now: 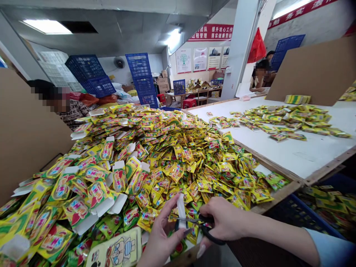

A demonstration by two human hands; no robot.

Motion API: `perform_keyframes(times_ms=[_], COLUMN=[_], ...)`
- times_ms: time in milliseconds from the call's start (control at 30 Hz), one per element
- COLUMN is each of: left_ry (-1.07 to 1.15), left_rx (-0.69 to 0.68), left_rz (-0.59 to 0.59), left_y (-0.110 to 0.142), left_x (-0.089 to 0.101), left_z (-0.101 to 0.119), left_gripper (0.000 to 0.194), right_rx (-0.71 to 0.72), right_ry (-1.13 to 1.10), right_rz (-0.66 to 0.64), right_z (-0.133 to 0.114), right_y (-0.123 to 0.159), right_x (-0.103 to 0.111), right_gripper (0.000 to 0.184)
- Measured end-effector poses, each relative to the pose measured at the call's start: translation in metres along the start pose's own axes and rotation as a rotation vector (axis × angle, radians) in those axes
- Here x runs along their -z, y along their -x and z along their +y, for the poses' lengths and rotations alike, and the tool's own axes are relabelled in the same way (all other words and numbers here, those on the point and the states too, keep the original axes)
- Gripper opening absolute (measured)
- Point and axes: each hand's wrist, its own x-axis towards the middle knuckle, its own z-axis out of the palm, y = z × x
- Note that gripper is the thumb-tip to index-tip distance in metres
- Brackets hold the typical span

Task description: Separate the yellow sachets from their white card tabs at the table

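I have two hands here. My right hand is closed around one pair of black scissors. My left hand is part open, and it pinches one white strip that stands up right by the blades. Just past my hands lies one big heap of yellow packets, too many to count. One yellow card with a cartoon on it lies near my left hand. To the right of my hands, a white table has more packets on it. One person is past the heap to my left, and two more people are far off to my right.
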Motion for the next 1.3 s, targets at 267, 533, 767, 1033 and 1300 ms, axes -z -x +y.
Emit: perform_keyframes(times_ms=[267,533,767,1033,1300], left_ry=[0.047,0.037,0.006,0.038,-0.099], left_rx=[0.008,0.036,-0.002,0.015,0.012], left_rz=[-0.022,-0.036,0.003,-0.008,-0.003], left_y=[-0.002,-0.001,0.002,0.004,0.005], left_x=[0.001,0.001,0.000,0.000,0.000], left_z=[-0.006,0.001,-0.006,-0.007,-0.011], left_gripper=[0.067,0.067,0.067,0.061,0.050], right_rx=[0.020,0.054,0.005,0.012,0.023], right_ry=[0.034,0.012,-0.105,0.187,0.290], right_rz=[0.022,0.034,-0.026,0.115,0.093], right_z=[0.005,-0.001,0.005,0.009,0.000], right_y=[-0.002,-0.001,-0.001,0.001,0.007], right_x=[-0.004,-0.002,-0.007,-0.015,-0.008], right_gripper=[0.042,0.041,0.046,0.034,0.043])
